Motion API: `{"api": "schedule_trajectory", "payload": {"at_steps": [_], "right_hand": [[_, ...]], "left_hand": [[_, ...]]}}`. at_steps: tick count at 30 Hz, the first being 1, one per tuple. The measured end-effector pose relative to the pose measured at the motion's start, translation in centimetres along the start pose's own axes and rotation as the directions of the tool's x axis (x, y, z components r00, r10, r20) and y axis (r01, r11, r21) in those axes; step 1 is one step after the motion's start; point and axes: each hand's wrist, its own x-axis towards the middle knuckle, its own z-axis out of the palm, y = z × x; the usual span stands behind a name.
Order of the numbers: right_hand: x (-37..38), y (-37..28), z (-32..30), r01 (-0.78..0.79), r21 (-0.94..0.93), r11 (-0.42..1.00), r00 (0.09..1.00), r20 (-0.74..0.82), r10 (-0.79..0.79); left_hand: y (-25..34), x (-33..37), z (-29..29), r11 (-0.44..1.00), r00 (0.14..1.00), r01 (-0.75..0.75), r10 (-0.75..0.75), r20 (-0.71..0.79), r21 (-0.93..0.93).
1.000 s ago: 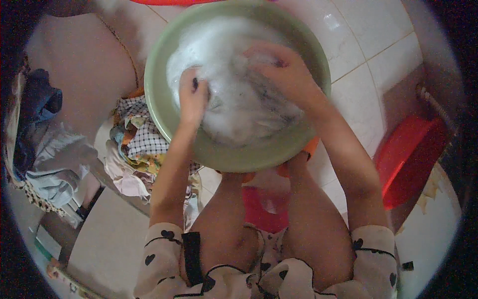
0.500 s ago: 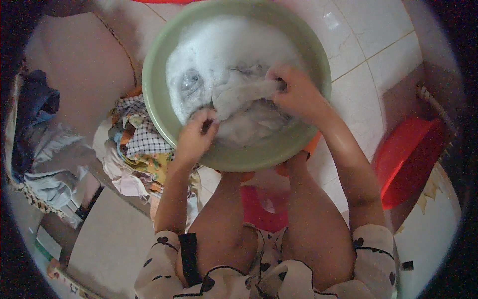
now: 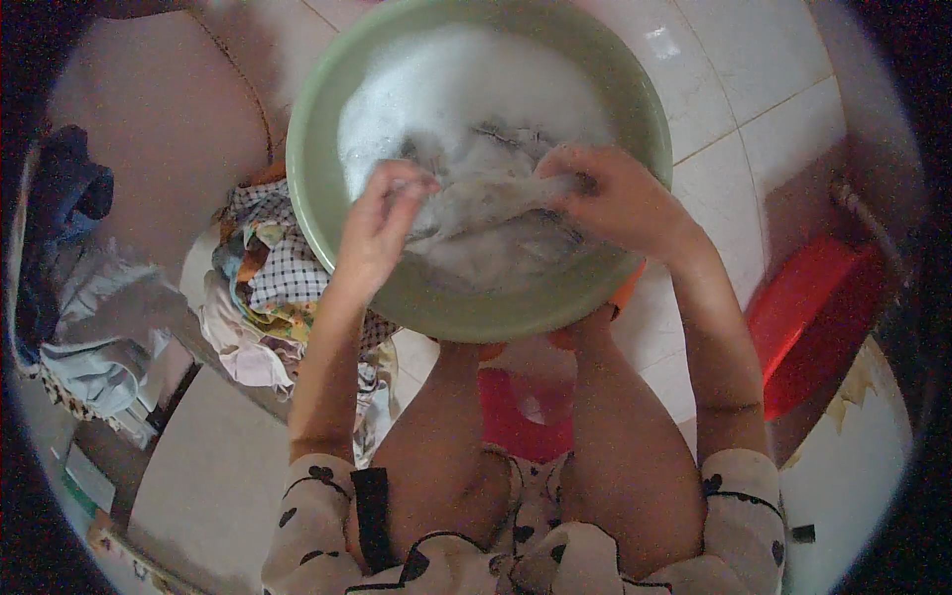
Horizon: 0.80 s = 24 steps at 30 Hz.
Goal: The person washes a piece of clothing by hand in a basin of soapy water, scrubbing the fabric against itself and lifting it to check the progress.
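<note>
A round green basin (image 3: 476, 322) stands in front of me, with white suds (image 3: 476, 84) floating over its far part. Between my hands a wet pale grey cloth (image 3: 486, 203) is stretched over the basin's near half. My left hand (image 3: 382, 213) pinches its left end, fingers curled. My right hand (image 3: 620, 198) grips the other end near the basin's right side. More wet fabric (image 3: 496, 263) lies in the water beneath; what kind of garment it is, I cannot make out.
A heap of mixed clothes (image 3: 283, 283), one piece checked, lies left of the basin. Farther left are dark and light garments (image 3: 99, 337). A red basin (image 3: 808, 327) leans at the right. Pale floor tiles (image 3: 714, 119) surround the basin, and a pink object (image 3: 526, 412) shows between my legs.
My left hand has moved up and away from the basin's near left rim, lifting the cloth's left end. My right hand has shifted slightly right and nearer.
</note>
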Motion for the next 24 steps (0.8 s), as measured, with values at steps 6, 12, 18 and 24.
{"api": "schedule_trajectory", "payload": {"at_steps": [6,12,18,24], "right_hand": [[0.9,-2.4,0.0,0.048,0.290,0.956,0.993,0.092,-0.078],[1.6,-2.0,-2.1,-0.001,0.088,0.996,0.980,0.197,-0.017],[8.8,-2.1,-0.5,-0.108,-0.114,0.988,0.994,-0.012,0.107],[12.6,2.6,5.8,-0.068,-0.401,0.914,0.919,-0.382,-0.100]], "left_hand": [[-2.3,-0.8,0.8,0.948,0.990,-0.067,0.024,0.140,0.312],[0.2,-2.5,-2.1,0.972,0.994,0.108,-0.107,0.014,-0.208],[-2.4,5.9,-3.6,0.978,0.958,0.099,-0.143,-0.249,-0.184],[-6.9,9.0,0.2,0.837,0.957,-0.068,0.209,-0.201,0.543]]}}
